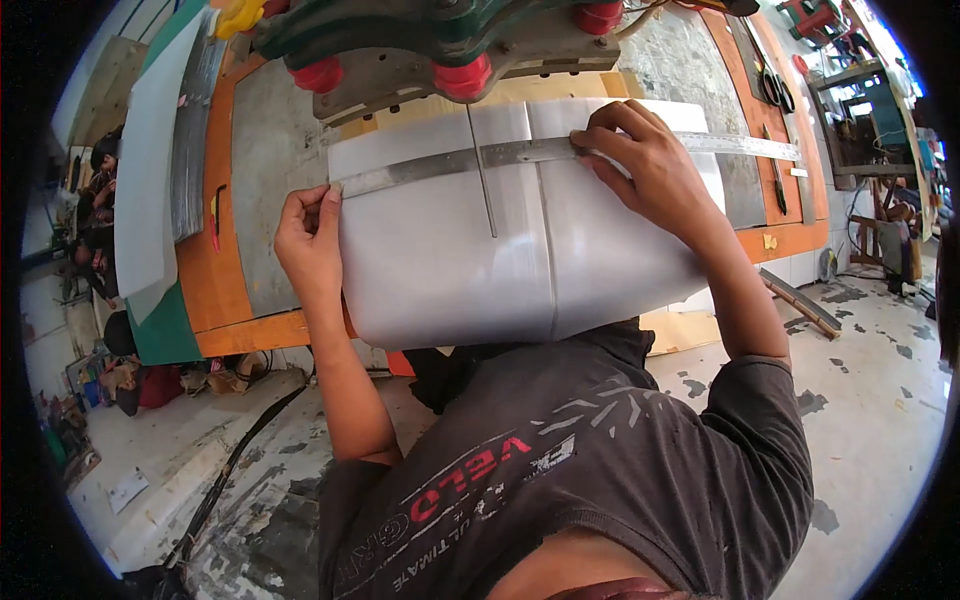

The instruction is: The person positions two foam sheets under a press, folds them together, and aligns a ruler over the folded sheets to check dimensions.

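A long steel ruler (420,172) lies crosswise over a stack of pale, translucent plastic sheets (440,270), which bends down over the table's near edge. At the ruler's left end, my left hand (312,240) is closed, with the thumb and fingertips on that end and the sheet edge. My right hand (645,165) is closed farther right along the ruler, its bent fingers and thumb gripping the ruler's edge. Past that hand the ruler's right end reaches beyond the sheets. A thin metal rod (486,185) hangs over the ruler and sheets between my hands.
A dark green machine (380,35) with red knobs (462,75) overhangs the orange-edged table (225,270) at the far side. Large sheets (160,170) stand on the left. Black-handled scissors (775,88) and a thin tool (776,180) lie on the right. A person (100,190) is at far left.
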Demonstrator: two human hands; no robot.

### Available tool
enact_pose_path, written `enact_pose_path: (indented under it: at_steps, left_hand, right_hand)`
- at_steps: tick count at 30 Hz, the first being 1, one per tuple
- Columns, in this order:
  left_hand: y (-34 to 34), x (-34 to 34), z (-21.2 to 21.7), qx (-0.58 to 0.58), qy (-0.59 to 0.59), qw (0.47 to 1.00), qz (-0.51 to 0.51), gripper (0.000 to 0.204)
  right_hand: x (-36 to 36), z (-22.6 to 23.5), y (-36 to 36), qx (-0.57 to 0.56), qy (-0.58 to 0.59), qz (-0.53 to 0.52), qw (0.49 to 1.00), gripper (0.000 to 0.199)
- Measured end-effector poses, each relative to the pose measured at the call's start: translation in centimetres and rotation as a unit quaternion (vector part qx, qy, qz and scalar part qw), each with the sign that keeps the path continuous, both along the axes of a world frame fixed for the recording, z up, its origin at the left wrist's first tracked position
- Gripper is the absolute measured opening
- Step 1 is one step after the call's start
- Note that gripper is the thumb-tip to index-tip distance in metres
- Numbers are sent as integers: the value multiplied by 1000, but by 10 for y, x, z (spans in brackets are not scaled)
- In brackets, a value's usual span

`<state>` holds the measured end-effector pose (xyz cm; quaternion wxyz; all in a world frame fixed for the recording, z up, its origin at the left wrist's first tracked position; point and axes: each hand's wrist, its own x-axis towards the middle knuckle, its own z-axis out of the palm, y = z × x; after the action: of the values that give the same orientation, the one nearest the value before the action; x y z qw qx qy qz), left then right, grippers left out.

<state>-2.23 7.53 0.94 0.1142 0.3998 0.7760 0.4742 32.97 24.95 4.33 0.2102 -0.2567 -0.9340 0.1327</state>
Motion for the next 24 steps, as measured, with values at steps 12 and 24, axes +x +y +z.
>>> enact_pose_path:
  at_steps: [12,24]
  left_hand:
    - [0,-4,-5,1,-18,1000,1,18]
    - [1,-4,-4,6,-19,1000,-1,18]
  right_hand:
    - [-4,-3,-12,39,-5,-35,999,22]
    - [-1,-6,-10,15,8,-6,1000,25]
